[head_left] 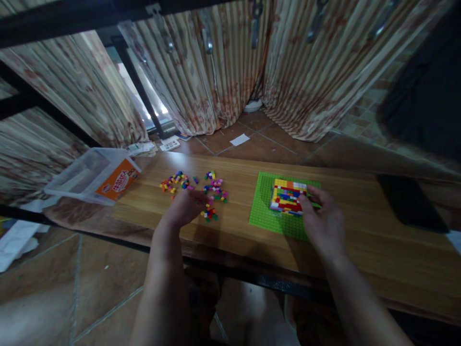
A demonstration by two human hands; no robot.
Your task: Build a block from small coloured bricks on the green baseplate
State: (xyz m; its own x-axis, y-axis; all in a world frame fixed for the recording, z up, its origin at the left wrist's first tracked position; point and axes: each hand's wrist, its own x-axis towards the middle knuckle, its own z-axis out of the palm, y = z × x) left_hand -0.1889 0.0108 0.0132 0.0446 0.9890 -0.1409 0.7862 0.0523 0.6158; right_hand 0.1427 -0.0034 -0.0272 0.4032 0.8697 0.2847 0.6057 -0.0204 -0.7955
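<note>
My left hand [185,207] is among small loose toy bricks [216,190] in many colours, left of centre on the table. Its fingers are drawn together at their tips, and whatever they hold is hidden. On a green studded baseplate [261,206] sits a low block built of toy bricks [286,197], mostly yellow, red, white and blue on top. My right hand [324,218] grips the right side of this brick block, thumb in front and fingers behind.
A clear plastic bin [77,190] with an orange label stands at the table's left end. More bricks [176,180] lie behind my left hand. A dark flat tablet-like object [410,202] lies at the right. Curtains [201,77] hang beyond the wooden table [230,235].
</note>
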